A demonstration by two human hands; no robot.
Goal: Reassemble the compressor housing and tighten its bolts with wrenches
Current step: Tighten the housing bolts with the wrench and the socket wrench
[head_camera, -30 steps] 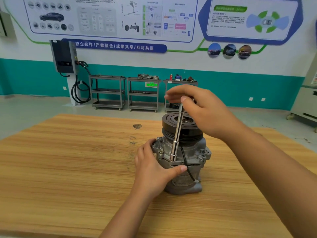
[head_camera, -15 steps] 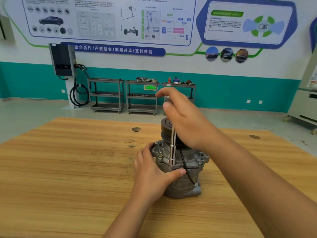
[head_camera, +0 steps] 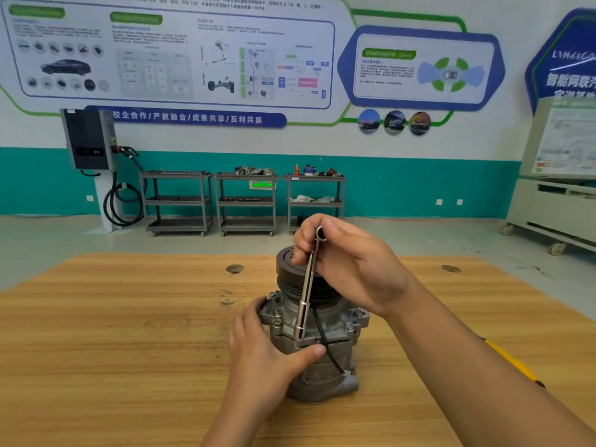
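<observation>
Left hand (head_camera: 258,350) grips the compressor housing (head_camera: 317,346) on the table (head_camera: 129,350); right hand (head_camera: 348,269) pinches the socket wrench (head_camera: 308,285) upright on a bolt.

One compressor (head_camera: 338,322), one wrench (head_camera: 307,290), three carts (head_camera: 246,177).

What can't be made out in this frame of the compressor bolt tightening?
All in the head view.
The bolt under the socket wrench: covered by the tool's tip and the thumb of the left hand.
Left side of the compressor: hidden by the left hand.
Wrench top end: partly wrapped by the right hand.
Most of the yellow object: behind the right forearm.
Small print on the wall poster: blurred, too small.
</observation>
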